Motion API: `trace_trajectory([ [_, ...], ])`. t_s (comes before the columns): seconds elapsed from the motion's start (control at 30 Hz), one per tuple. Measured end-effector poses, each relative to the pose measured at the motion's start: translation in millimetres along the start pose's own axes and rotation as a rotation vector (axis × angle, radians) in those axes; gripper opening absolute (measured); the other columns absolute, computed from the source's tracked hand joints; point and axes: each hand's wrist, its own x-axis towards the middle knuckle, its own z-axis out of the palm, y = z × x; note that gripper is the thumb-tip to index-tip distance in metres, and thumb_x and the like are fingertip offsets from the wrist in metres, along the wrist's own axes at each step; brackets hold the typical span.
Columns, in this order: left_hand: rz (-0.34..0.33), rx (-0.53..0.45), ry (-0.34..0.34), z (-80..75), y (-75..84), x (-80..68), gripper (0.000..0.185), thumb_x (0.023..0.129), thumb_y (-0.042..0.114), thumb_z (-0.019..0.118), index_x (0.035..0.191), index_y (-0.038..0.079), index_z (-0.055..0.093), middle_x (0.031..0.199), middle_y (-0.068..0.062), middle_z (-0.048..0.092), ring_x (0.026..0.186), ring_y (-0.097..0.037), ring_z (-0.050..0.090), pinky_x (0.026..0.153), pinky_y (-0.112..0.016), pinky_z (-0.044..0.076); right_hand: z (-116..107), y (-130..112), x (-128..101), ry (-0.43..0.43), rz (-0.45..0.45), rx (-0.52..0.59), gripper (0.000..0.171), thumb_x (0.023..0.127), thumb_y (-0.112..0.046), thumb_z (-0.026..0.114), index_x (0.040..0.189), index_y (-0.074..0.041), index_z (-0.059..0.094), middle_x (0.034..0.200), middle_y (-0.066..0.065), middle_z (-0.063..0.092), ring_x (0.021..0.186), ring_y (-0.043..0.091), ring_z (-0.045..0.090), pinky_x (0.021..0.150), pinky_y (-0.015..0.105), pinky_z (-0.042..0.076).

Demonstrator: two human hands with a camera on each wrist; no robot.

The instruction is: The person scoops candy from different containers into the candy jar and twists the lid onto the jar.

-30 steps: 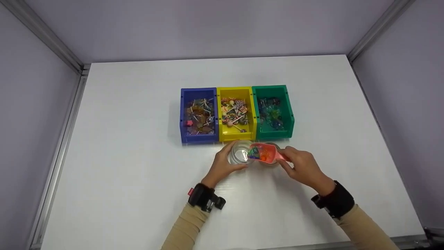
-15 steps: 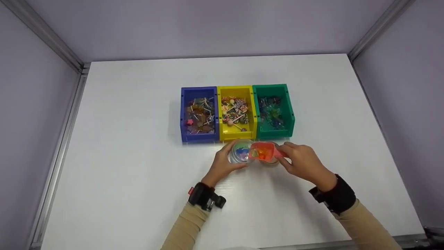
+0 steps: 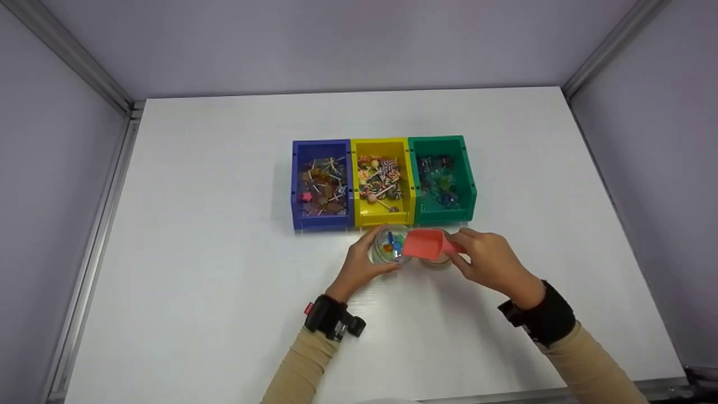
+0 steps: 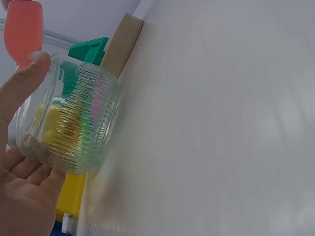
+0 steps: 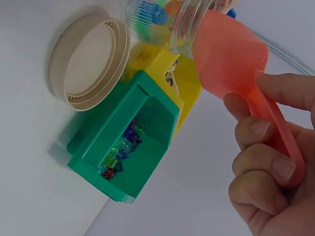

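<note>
My left hand (image 3: pixel 359 266) holds a clear ribbed glass jar (image 4: pixel 74 118), thumb on one side and fingers on the other. Several colourful translucent pieces (image 5: pixel 158 15) lie inside the jar. In my right hand (image 3: pixel 493 264) is the handle of a pink-red scoop (image 5: pixel 229 54), gripped with curled fingers. The scoop's front edge is at the jar's mouth, and its bowl holds nothing visible. A beige round lid (image 5: pixel 83 59) lies on the table beside the jar, partly hidden under the scoop in the head view.
Behind the jar stand three joined bins: a blue one (image 3: pixel 321 223) and a yellow one (image 3: pixel 384 219) with lollipop-like pieces, and a green one (image 3: pixel 443 215) with translucent pieces. The white table (image 3: pixel 213 252) is bordered by pale walls.
The colourful pieces have slid out of the scoop into the jar. My right hand has tipped the scoop slightly and shifted a little upward in view; my left hand stays in place.
</note>
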Motion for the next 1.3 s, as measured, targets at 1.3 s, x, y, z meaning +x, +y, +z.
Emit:
trace_trajectory([
  [1.3, 0.039, -0.024, 0.026, 1.9, 1.0, -11.7, 0.080, 0.082, 0.022, 0.077, 0.148, 0.009, 0.035, 0.152, -0.014, 0.040, 0.141, -0.032, 0.039, 0.118, -0.050, 0.035, 2.7, 3.8, -10.3, 0.026, 0.053, 0.063, 0.021, 0.086, -0.021, 0.073, 0.097, -0.004, 0.069, 0.078, 0.007, 0.070, 0.062, 0.012, 0.055, 0.056, 0.022, 0.048],
])
